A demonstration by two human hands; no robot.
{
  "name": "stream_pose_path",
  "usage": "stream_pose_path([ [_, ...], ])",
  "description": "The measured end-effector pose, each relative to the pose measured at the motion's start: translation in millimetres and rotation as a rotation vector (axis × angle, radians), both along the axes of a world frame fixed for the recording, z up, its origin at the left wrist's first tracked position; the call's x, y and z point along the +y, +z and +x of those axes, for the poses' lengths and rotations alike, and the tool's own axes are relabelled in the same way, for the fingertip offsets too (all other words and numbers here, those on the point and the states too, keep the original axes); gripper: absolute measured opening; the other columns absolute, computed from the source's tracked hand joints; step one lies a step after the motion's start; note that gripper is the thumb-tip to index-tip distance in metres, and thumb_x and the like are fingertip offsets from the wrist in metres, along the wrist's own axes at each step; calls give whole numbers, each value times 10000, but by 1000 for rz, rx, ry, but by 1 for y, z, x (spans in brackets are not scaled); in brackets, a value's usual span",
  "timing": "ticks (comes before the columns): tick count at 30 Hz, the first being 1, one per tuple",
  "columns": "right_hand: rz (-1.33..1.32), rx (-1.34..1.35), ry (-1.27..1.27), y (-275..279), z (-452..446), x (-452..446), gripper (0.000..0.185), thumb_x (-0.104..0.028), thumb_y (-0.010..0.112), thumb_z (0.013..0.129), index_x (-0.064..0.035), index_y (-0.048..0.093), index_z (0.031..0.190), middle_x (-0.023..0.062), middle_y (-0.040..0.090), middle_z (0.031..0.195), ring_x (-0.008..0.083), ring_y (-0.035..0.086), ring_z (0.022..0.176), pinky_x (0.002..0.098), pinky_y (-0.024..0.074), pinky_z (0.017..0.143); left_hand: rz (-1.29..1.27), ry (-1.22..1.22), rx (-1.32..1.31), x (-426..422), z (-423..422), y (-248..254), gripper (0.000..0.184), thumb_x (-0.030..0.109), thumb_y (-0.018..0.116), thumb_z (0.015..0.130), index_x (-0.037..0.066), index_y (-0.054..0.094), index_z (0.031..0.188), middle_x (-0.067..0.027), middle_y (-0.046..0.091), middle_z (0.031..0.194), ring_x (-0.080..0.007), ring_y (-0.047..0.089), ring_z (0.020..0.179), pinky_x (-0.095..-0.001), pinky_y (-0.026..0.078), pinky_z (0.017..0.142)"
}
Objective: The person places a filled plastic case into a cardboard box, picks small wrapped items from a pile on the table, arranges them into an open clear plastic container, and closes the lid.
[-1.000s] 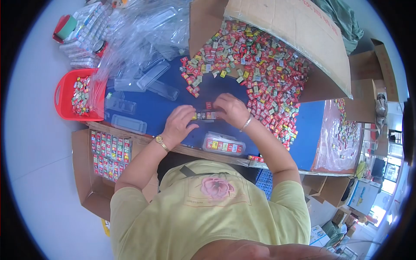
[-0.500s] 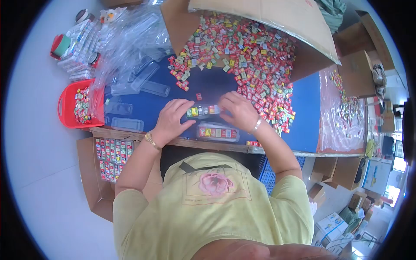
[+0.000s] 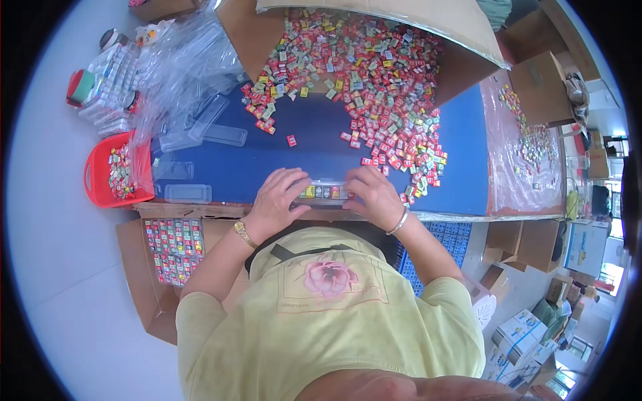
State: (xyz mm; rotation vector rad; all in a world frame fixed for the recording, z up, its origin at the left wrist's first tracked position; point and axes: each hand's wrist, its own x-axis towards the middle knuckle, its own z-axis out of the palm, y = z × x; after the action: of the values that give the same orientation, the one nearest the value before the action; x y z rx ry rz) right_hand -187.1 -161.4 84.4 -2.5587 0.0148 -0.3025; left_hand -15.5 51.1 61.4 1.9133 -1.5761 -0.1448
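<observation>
A row of small printed blocks [image 3: 322,192] in red, yellow, green and grey lies between my hands, near the front edge of the blue tabletop. My left hand [image 3: 275,202] grips the left end of the row, thumb below and fingers above. On the right end, the bent fingers of my right hand [image 3: 374,198] press in, covering the last block. A clear plastic tray [image 3: 326,182] shows its rim along the row; whether the blocks sit fully inside it I cannot tell. One loose red block [image 3: 291,141] rests beyond my left hand.
A big heap of blocks [image 3: 374,93] spills from a tipped cardboard box [image 3: 461,70]. Clear trays [image 3: 188,194] and plastic film lie at the left, beside a red basket [image 3: 100,180] of blocks. Below the edge stands a carton [image 3: 157,307] with packed rows.
Both hands have brought the row of blocks toward the table's front edge, over the spot where a filled clear tray lay. The camera view has shifted slightly.
</observation>
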Motion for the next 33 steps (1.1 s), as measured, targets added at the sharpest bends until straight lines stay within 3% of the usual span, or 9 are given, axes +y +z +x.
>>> stream_pose_path([
  [5,19,-96,-71,-17,11,27,353,-80,833,662,-54,695,987,99,634,1055,327,594,1002,433,510,867,-59,-34,-99,-7,-17,-5,400,149,826,735,68,706,1107,-88,667,1194,-284,639,1156,-467,508,1030],
  [7,11,-107,-115,-20,15,36,348,-78,829,659,-51,692,978,100,633,1053,327,593,1000,437,507,867,-159,-8,-52,-7,-24,-33,298,137,809,749,69,732,1029,-78,697,1134,-276,657,1136,-476,518,1030],
  [12,-39,-137,-213,-27,16,46,305,-69,812,657,-50,669,926,103,630,1049,326,593,998,445,497,863,-242,28,-56,-9,-30,-40,154,115,783,762,68,757,907,-64,735,1034,-263,683,1103,-491,535,1020],
  [22,-49,-214,-160,-33,19,43,232,-52,784,698,-69,625,866,80,634,1022,306,597,1064,447,476,872,-230,35,-59,-6,-34,-36,170,112,780,766,58,745,923,-71,730,1053,-261,676,1118,-489,531,1029],
  [25,156,-153,-92,-36,19,27,221,-55,785,700,-74,636,862,74,651,987,300,602,1056,443,482,877,-224,39,-53,-6,-33,-35,164,106,777,772,52,742,923,-73,729,1059,-262,674,1122,-491,527,1035],
  [30,109,-136,-215,-22,24,-3,221,-58,800,687,-62,653,853,80,661,924,321,614,985,430,501,828,-205,48,-43,-6,-34,-33,157,98,772,780,44,741,925,-73,727,1073,-261,670,1132,-491,517,1047],
  [33,44,-165,-42,-11,25,5,208,-62,795,679,-71,684,855,74,664,974,314,617,991,431,498,837,-201,38,-47,-7,-33,-31,160,100,773,782,41,741,927,-73,727,1074,-261,669,1135,-491,513,1053],
])
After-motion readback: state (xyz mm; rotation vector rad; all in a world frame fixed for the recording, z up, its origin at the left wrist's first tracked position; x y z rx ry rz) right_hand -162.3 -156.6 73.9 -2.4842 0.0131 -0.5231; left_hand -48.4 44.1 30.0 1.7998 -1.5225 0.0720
